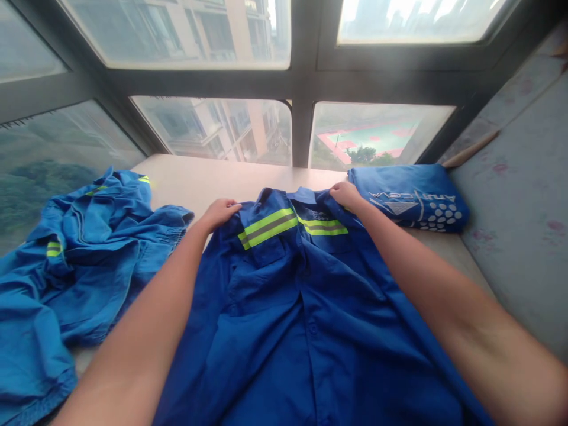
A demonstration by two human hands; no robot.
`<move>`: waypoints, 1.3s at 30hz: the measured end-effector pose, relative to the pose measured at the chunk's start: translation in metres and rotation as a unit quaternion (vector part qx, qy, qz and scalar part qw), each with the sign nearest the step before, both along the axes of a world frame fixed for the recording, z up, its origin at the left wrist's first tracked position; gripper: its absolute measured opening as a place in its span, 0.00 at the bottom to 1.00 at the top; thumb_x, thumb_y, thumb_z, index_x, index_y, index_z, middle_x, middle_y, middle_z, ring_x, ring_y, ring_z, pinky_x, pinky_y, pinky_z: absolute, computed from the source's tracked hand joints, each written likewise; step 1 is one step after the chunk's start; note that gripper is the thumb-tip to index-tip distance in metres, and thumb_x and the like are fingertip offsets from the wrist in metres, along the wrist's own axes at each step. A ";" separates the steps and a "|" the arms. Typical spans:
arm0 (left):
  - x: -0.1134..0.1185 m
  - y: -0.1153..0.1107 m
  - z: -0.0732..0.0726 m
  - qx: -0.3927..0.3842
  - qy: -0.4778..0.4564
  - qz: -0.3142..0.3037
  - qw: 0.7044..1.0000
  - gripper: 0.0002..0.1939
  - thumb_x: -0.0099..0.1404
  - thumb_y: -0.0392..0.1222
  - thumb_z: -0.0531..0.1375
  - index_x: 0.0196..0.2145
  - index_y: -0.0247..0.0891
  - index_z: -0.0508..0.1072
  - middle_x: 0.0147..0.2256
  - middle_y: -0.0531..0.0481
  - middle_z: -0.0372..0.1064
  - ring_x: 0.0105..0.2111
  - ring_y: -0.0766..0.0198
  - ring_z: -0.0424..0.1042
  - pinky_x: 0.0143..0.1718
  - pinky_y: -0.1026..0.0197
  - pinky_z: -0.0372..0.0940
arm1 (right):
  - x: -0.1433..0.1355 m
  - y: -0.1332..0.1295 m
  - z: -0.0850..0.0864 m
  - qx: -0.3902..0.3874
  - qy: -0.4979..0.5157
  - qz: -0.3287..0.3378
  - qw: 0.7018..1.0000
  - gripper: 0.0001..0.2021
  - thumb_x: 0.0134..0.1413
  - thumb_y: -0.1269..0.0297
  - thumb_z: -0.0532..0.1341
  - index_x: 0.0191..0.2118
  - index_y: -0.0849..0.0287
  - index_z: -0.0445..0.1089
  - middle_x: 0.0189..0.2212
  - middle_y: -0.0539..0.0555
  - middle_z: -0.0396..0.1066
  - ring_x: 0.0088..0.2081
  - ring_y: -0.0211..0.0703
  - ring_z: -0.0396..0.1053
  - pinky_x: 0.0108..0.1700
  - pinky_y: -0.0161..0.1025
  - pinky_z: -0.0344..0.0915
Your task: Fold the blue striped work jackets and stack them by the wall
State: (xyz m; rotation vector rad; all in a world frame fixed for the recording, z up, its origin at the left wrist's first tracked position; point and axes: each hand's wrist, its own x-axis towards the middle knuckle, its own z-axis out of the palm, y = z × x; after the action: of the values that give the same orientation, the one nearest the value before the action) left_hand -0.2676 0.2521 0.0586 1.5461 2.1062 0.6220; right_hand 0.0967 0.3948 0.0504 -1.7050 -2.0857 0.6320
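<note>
A dark blue work jacket (270,319) with yellow-green and grey reflective bands lies spread front side up, its collar toward the window. At its left shoulder in view, my left hand (220,213) is closed on the fabric, thumb and fingers together. My right hand (346,195) pinches the opposite shoulder, beside the collar. Buttons run down the middle of the jacket, and its lower part leaves the view at the bottom.
Crumpled lighter blue garments (93,260) lie at the left. A folded blue bundle with white print (410,195) rests at the back right, by the flowered wall (528,219). Framed windows rise behind the pale ledge (186,177).
</note>
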 end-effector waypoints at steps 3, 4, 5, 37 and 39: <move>-0.014 -0.014 0.034 0.035 -0.035 0.026 0.998 0.22 0.51 0.59 0.61 0.34 0.37 0.77 0.26 0.50 0.75 0.28 0.61 0.71 0.26 0.64 0.64 | 0.011 0.000 0.029 0.058 0.022 0.000 0.998 0.12 0.54 0.71 0.53 0.24 0.59 0.71 0.27 0.57 0.74 0.36 0.49 0.70 0.41 0.40 0.63; -0.018 -0.019 0.048 0.045 -0.046 0.027 0.998 0.23 0.50 0.60 0.63 0.35 0.37 0.77 0.26 0.50 0.75 0.27 0.61 0.71 0.26 0.64 0.64 | 0.016 -0.001 0.041 0.077 0.034 0.008 0.996 0.13 0.55 0.71 0.53 0.24 0.59 0.71 0.27 0.57 0.73 0.36 0.48 0.69 0.41 0.40 0.63; -0.021 -0.024 0.062 0.054 -0.055 0.021 0.997 0.24 0.48 0.60 0.64 0.35 0.37 0.77 0.27 0.50 0.75 0.27 0.61 0.72 0.27 0.64 0.65 | 0.022 -0.004 0.055 0.093 0.044 0.020 0.994 0.13 0.55 0.70 0.53 0.24 0.59 0.70 0.26 0.56 0.72 0.35 0.48 0.68 0.41 0.40 0.63; -0.013 -0.051 0.134 0.214 -0.032 0.025 0.976 0.20 0.55 0.50 0.62 0.42 0.36 0.79 0.37 0.48 0.78 0.38 0.57 0.75 0.41 0.59 0.69 | 0.060 -0.052 0.125 0.293 0.077 0.029 0.953 0.13 0.58 0.69 0.55 0.43 0.56 0.76 0.40 0.56 0.77 0.44 0.49 0.72 0.49 0.42 0.64; -0.014 -0.022 0.133 0.258 0.057 0.055 0.963 0.18 0.58 0.44 0.59 0.42 0.34 0.79 0.37 0.47 0.78 0.37 0.58 0.74 0.43 0.59 0.68 | 0.039 -0.029 0.130 0.311 0.060 0.015 0.948 0.15 0.60 0.69 0.52 0.45 0.58 0.75 0.44 0.58 0.76 0.47 0.50 0.71 0.51 0.42 0.62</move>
State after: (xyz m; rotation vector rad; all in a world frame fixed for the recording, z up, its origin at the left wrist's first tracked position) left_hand -0.2820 0.2298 0.1916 1.7701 2.2414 1.2270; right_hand 0.1360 0.3659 0.1800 -1.2393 -1.9424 0.0550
